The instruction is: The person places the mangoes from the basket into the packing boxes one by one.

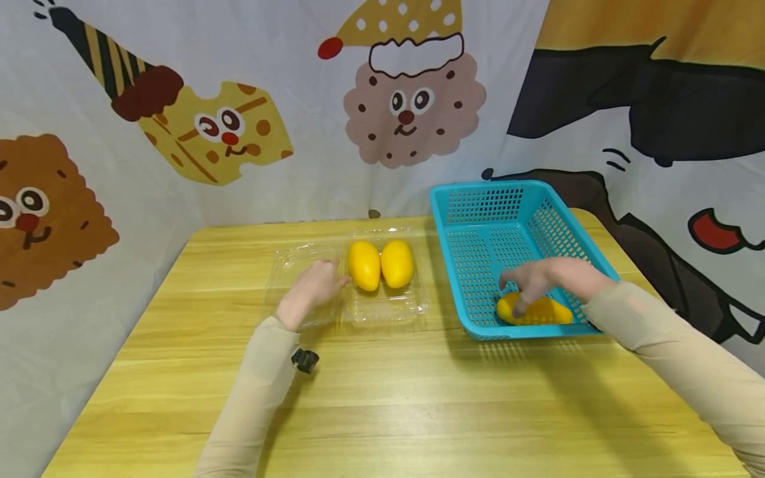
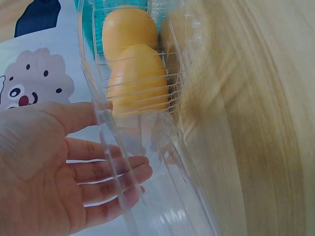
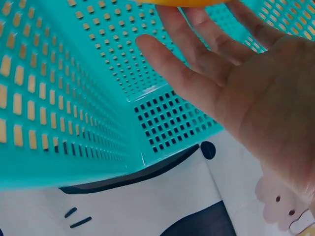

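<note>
Two yellow mangoes (image 1: pixel 380 265) lie side by side in one half of a clear plastic clamshell box (image 1: pixel 382 309). My left hand (image 1: pixel 315 287) is at the box's other half, fingers loosely extended; in the left wrist view the left hand (image 2: pixel 74 172) reaches against the clear wall, holding no mango. My right hand (image 1: pixel 540 279) reaches down into a blue plastic basket (image 1: pixel 448 265), over another yellow mango (image 1: pixel 540 311) near its front side. In the right wrist view, the right hand (image 3: pixel 246 83) has spread, fairly straight fingers, with the mango (image 3: pixel 182 2) cut off at the top edge.
The basket stands on the right of the wooden table (image 1: pixel 382 405), its perforated walls around my right hand. A cartoon-printed cloth (image 1: pixel 311 192) hangs behind the table and along its sides. On the left sleeve is a small black device (image 1: pixel 305 360).
</note>
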Action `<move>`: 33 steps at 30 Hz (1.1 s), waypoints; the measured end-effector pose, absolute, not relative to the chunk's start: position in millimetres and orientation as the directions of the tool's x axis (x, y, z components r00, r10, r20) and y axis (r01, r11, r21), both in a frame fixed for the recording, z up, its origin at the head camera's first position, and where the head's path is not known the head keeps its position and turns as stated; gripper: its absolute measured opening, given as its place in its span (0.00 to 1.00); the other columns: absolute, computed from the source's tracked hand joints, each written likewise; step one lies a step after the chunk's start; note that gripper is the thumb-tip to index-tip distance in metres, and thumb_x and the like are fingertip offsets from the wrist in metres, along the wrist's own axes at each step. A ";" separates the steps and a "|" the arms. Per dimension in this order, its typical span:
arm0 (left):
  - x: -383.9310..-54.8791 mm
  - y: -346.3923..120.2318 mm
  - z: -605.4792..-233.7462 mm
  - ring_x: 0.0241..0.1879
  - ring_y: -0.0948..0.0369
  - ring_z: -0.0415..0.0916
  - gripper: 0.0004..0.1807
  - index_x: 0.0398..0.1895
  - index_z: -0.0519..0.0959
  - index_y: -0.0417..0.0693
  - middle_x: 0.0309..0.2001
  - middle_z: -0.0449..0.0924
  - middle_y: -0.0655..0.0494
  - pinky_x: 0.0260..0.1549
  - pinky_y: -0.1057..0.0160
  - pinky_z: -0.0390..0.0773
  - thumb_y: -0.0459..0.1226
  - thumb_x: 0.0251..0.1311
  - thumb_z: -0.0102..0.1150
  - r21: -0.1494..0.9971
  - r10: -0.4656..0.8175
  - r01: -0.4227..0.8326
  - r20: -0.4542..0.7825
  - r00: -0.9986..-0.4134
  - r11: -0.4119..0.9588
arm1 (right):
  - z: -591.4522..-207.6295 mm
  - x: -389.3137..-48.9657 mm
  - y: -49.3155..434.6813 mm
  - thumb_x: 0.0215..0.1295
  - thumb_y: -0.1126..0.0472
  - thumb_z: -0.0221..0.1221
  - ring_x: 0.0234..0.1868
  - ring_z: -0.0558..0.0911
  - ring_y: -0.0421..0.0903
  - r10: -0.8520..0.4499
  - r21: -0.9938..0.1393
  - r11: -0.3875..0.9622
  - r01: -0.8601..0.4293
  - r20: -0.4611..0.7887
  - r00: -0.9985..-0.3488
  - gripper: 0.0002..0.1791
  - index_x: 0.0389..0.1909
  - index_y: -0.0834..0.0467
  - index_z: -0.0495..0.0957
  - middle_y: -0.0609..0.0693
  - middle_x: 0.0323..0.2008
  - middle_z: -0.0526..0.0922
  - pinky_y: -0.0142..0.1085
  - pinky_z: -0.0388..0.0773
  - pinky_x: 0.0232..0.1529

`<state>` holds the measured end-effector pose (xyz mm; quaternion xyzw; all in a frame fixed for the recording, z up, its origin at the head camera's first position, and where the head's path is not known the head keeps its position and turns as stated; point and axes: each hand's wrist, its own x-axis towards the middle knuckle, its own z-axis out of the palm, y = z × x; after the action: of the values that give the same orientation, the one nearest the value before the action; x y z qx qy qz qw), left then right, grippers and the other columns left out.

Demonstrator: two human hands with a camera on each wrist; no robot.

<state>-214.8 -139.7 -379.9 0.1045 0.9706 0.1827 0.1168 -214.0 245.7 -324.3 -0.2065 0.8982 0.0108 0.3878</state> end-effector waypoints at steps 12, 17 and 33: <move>-214.9 -140.2 -381.2 0.16 0.64 0.62 0.35 0.71 0.55 0.36 0.70 0.56 0.32 0.21 0.65 0.75 0.47 0.69 0.49 0.408 0.246 0.144 -0.210 -0.946 0.902 | -342.3 -205.6 242.9 0.54 0.59 0.65 0.67 0.59 0.70 -0.276 -0.043 0.922 -0.386 -0.770 -0.575 0.45 0.71 0.64 0.54 0.71 0.68 0.59 0.64 0.60 0.65; -214.7 -140.4 -380.1 0.13 0.67 0.58 0.35 0.71 0.56 0.35 0.70 0.57 0.32 0.19 0.66 0.74 0.47 0.69 0.49 0.411 0.244 0.142 -0.206 -0.948 0.901 | -345.7 -208.9 241.5 0.55 0.60 0.65 0.66 0.62 0.69 -0.270 -0.039 0.922 -0.385 -0.778 -0.567 0.46 0.72 0.63 0.52 0.71 0.68 0.60 0.63 0.63 0.62; -215.5 -139.0 -378.6 0.18 0.63 0.63 0.34 0.70 0.57 0.33 0.69 0.59 0.32 0.22 0.66 0.73 0.47 0.69 0.48 0.389 0.252 0.156 -0.209 -0.945 0.908 | -350.0 -213.0 239.1 0.56 0.51 0.64 0.69 0.56 0.70 -0.230 -0.018 0.942 -0.335 -0.763 -0.604 0.51 0.73 0.64 0.46 0.71 0.70 0.54 0.63 0.58 0.66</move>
<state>-215.5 -139.0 -378.6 0.1053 0.9683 0.1867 0.1282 -213.0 239.1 -350.0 -0.1581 0.8934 0.0634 0.4157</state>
